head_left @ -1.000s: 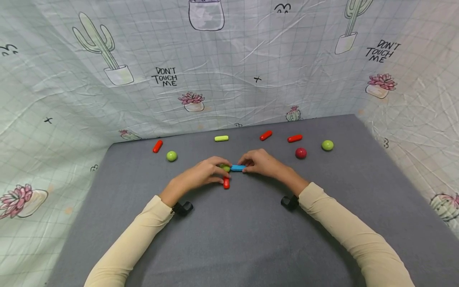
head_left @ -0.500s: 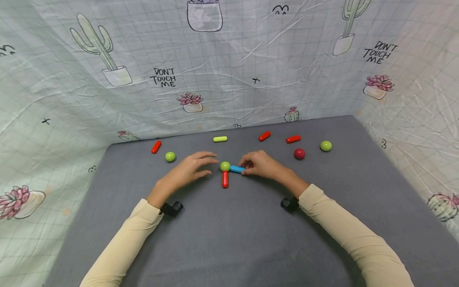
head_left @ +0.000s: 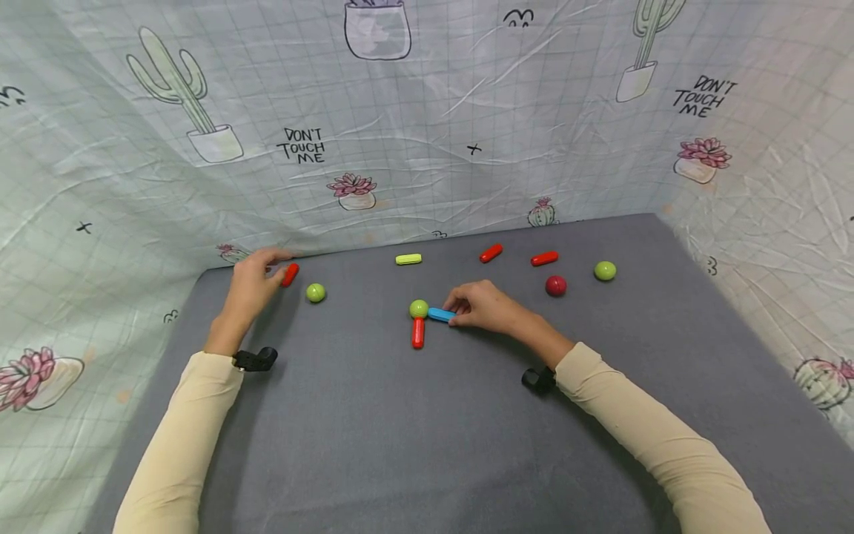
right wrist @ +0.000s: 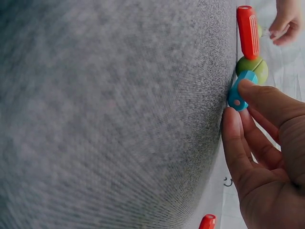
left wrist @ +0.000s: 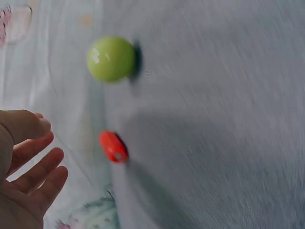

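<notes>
While my right hand pinches the blue stick just right of the centre green ball, my left hand hangs loosely spread by the red stick well left of that ball; both sticks (glossy, probably light and stiff) seem best pinched across their sides.

Along far edge of grey bench, lying: one yellow-green stick, two red sticks. Toward far right corner: one dark red ball, one green ball. Behind, hanging: pale cloth printed with cacti, "DON'T TOUCH ME".
</notes>
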### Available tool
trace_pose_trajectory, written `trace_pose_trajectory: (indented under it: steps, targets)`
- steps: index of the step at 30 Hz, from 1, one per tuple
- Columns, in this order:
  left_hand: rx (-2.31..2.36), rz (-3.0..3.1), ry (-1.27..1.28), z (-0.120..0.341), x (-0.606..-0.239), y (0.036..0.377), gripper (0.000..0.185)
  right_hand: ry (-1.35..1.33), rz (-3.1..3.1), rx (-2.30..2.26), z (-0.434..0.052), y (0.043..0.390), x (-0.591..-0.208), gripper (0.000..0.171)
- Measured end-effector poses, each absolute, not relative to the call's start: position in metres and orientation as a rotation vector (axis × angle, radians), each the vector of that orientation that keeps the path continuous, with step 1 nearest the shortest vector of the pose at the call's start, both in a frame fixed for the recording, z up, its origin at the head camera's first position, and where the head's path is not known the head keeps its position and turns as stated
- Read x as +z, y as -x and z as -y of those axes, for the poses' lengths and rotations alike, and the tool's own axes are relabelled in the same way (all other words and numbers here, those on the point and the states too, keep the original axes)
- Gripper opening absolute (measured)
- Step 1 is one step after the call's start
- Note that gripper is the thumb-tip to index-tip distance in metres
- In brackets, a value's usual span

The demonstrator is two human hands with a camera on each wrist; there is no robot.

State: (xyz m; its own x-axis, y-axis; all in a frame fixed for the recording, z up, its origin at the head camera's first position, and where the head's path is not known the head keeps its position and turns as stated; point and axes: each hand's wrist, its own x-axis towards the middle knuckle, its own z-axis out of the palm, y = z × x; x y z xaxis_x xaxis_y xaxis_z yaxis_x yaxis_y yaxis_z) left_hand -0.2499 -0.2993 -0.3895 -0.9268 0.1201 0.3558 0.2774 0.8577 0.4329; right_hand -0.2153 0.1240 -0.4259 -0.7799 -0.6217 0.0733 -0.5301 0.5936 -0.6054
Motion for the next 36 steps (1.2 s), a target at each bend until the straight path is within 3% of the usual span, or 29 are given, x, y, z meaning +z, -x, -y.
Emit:
trace_pose_trajectory:
  steps: [12,25,36]
  targets:
    - [-0.686,2.840,0.237,0.317,-0.416,0.269,0.031,0.956,-2.668,-0.947,-0.124,0.213,-0.424,0.021]
    - [-0.760,2.972,0.800,0.299,-0.413,0.255,0.036,0.918,-2.679,-0.972,-0.119,0.213,-0.424,0.022]
    - [-0.820,2.941,0.910,0.252,-0.408,0.226,0.030,0.928,-2.667,-0.945,-0.114,0.214,-0.427,0.058]
